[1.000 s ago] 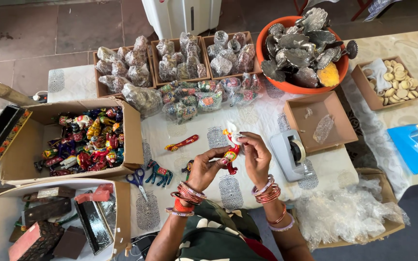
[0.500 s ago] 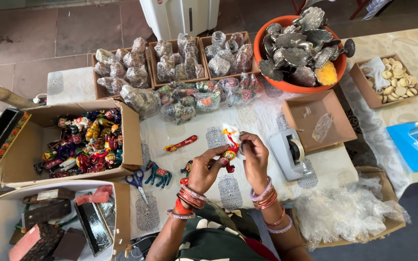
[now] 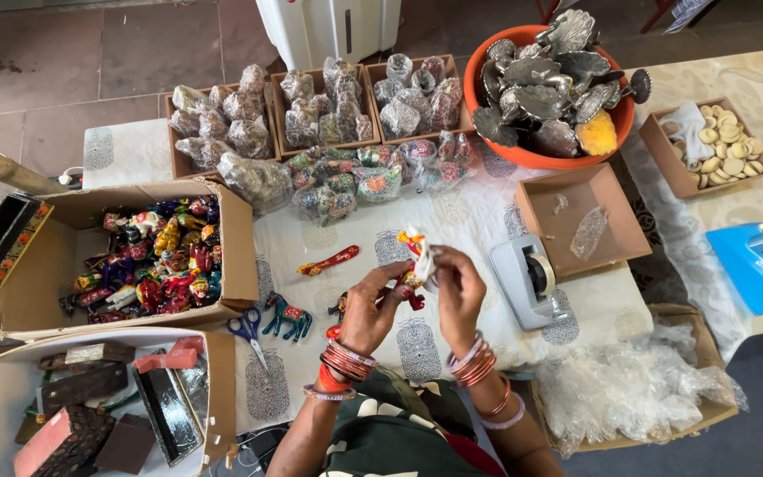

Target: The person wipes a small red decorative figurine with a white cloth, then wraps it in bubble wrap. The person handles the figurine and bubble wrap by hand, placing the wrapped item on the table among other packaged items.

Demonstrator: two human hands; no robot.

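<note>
Both my hands meet over the middle of the white patterned table (image 3: 593, 309). My left hand (image 3: 373, 305) and my right hand (image 3: 459, 291) together hold a small painted figurine (image 3: 414, 252), red, orange and white, partly covered by a bit of clear wrap. Its lower part is hidden by my fingers. Red and orange bangles sit on both wrists. On the table just left of my hands lie a blue painted horse figurine (image 3: 286, 315), a red painted piece (image 3: 328, 261) and blue-handled scissors (image 3: 246, 331).
A cardboard box of painted figurines (image 3: 147, 261) stands left; a box of dark blocks (image 3: 81, 415) below it. Wrapped figurine bundles (image 3: 337, 177) fill trays behind. An orange bowl of metal pieces (image 3: 554, 84), grey tape dispenser (image 3: 532, 281), brown tray (image 3: 580, 216), bubble wrap box (image 3: 629, 389) sit right.
My hands have turned the figurine slightly and drawn the clear wrap further around it; they stay in the same spot over the table.
</note>
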